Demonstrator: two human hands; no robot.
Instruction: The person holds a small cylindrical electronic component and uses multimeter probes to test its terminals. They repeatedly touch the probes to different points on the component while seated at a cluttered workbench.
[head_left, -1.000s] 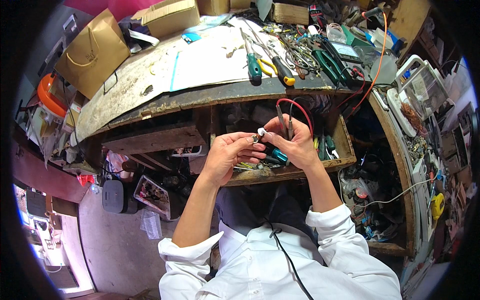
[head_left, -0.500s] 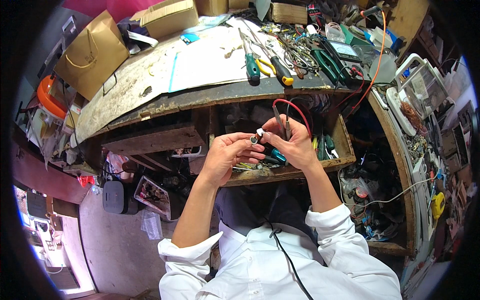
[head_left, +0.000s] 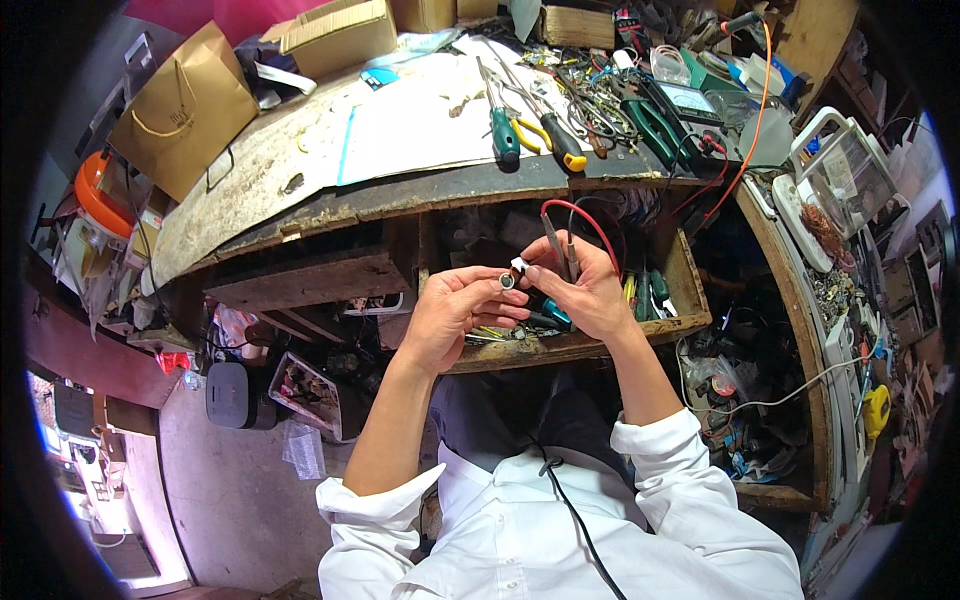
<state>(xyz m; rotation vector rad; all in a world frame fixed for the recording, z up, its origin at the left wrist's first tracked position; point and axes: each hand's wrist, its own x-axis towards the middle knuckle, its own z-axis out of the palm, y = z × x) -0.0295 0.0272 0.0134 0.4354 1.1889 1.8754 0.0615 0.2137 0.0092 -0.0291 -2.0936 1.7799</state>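
Watching remotely, I see my left hand pinch a round part, my right hand grip 2 probes.

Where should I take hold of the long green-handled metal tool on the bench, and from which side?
I'd take the long green-handled metal tool by its thick handle, coming from the near side, where that end points. Favour its left, toward the flat white paper; curved yellow handles crowd its right.

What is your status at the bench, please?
Left hand pinching small round part. Right hand holding white piece, two probes. Open, cluttered drawer beneath both.
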